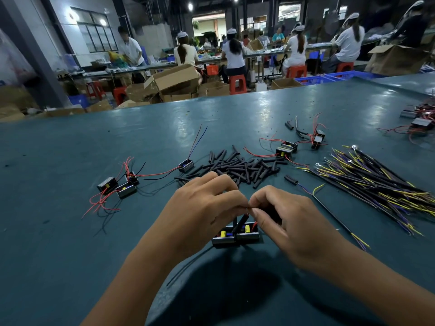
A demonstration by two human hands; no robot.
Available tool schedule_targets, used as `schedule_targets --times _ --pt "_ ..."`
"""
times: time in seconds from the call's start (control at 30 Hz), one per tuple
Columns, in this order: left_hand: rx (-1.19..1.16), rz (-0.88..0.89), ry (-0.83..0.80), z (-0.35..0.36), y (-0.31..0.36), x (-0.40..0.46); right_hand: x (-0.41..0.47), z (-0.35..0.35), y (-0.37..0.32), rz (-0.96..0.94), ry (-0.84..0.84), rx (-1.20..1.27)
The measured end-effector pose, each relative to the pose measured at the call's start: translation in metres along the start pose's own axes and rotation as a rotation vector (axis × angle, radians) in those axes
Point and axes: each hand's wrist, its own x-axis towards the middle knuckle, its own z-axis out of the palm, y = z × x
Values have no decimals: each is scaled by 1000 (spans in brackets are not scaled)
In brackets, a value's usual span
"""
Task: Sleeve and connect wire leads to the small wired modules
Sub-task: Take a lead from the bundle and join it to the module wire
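Head view: left hand (202, 203) and right hand (289, 220), each grip pinched on wire ends meeting over two modules (235, 234) at near centre of table (70, 255). Black sleeve (240, 223) already on lead. Judged early: sleeve pile (237, 165) far, lead bundle (376, 182) right, modules left (117, 184) unjoined.

Dim hall lit by small ceiling lamps (190, 6) far back; pale glare patches sheen the teal tabletop (188, 123); a soft dark shadow pools beneath the forearms; wide-angle bending curves the edges; distant workers (231, 55) look soft and smeared.
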Motion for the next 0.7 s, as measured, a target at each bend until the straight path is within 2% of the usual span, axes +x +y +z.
schedule_targets --times 0.07,0.17,0.37,0.43,0.5,0.7 --pt "-78 -70 -18 2 3 -1 0 0 0 -7 0 -1" --pt "-317 -239 -42 5 9 -1 -1 1 -2 -21 4 -10" --pt "-899 -810 -118 10 21 6 -1 1 -3 -28 -6 4" --pt "-1043 -920 -149 8 24 7 -1 2 -2 -31 -9 8" --pt "-978 -870 -151 6 22 5 -1 2 0 -18 -2 29" --pt "-310 -311 17 -3 9 -2 -1 -1 5 -4 7 78"
